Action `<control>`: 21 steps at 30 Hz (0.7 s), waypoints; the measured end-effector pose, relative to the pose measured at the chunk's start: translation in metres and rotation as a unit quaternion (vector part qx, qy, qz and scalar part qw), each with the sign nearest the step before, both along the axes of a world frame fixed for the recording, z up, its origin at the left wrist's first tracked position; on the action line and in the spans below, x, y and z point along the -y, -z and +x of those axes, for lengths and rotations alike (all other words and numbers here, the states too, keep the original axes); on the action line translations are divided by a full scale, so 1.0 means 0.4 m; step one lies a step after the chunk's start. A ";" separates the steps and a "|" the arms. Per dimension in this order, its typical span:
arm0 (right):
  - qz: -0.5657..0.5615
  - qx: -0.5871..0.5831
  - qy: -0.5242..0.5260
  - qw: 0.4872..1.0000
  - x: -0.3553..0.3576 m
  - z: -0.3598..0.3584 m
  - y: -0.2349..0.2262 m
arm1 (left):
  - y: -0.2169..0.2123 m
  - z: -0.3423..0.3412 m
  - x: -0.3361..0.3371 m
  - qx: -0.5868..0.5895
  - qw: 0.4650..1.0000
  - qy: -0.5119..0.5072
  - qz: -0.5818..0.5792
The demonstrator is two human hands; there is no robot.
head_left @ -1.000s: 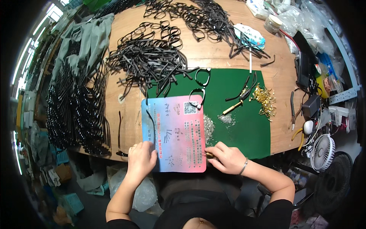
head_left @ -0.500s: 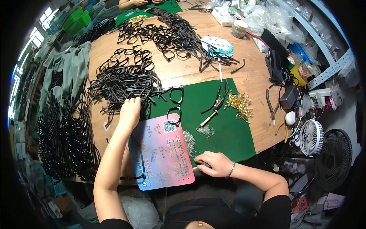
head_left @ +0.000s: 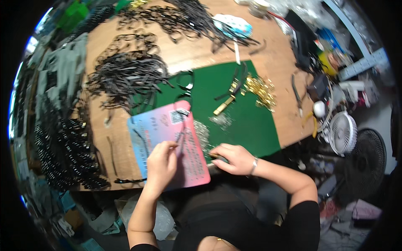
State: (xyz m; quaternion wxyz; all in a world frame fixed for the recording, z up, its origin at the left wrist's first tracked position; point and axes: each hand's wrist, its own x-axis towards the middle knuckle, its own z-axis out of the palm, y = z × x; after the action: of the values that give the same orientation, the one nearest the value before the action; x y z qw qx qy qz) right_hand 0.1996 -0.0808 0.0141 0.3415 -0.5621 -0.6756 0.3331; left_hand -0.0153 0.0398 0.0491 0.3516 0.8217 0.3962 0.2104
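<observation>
My left hand [head_left: 161, 163] rests over a pink-and-blue card [head_left: 155, 129] at the table's near edge. Its thumb and forefinger pinch a thin black strap [head_left: 180, 137] that lies up across the card. My right hand [head_left: 234, 159] is just right of the card on the green mat [head_left: 251, 125]. Its fingertips are closed on a small dark and brass-coloured tool [head_left: 215, 156]. A heap of tiny silver parts [head_left: 203, 133] lies between the two hands, along the card's right edge.
A big pile of black straps [head_left: 125, 77] lies left of the mat, and more of them [head_left: 188, 16] at the far side. Gold fittings [head_left: 261, 90], a brass tool [head_left: 222, 106] and pliers [head_left: 296, 94] are to the right. Two fans [head_left: 342, 133] stand beyond the table's right edge.
My left hand has come back from the strap pile to the card with a black strap in its fingers. My right hand has stayed by the card's right edge.
</observation>
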 end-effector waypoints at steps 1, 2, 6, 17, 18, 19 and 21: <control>0.002 0.011 -0.009 1.000 -0.002 0.009 -0.002 | 0.025 -0.004 0.006 0.021 1.000 0.008 0.010; -0.068 0.002 -0.032 0.997 -0.003 0.019 -0.029 | 0.032 -0.010 0.015 0.066 0.994 -0.024 -0.080; -0.114 -0.022 0.072 0.991 0.036 0.102 -0.055 | -0.063 -0.020 0.061 0.248 0.923 -0.097 -0.279; -0.070 0.195 0.375 0.903 -0.068 0.348 -0.009 | -0.077 0.046 0.132 0.311 0.904 -0.014 -0.293; -0.079 0.186 0.380 0.903 -0.076 0.338 -0.008 | -0.073 0.045 0.144 0.297 0.896 -0.024 -0.330; -0.064 0.179 0.376 0.907 -0.076 0.343 -0.002 | -0.061 0.044 0.153 0.282 0.884 -0.026 -0.372; -0.075 0.201 0.360 0.908 -0.075 0.347 -0.001 | -0.044 0.039 0.154 0.244 0.880 -0.006 -0.408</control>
State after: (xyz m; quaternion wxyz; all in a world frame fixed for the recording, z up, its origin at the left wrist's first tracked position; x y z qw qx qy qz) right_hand 0.3384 -0.0509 0.0146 0.2522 -0.8463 -0.4544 0.1168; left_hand 0.0005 -0.0220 0.0668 0.7398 0.5258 0.3534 0.2266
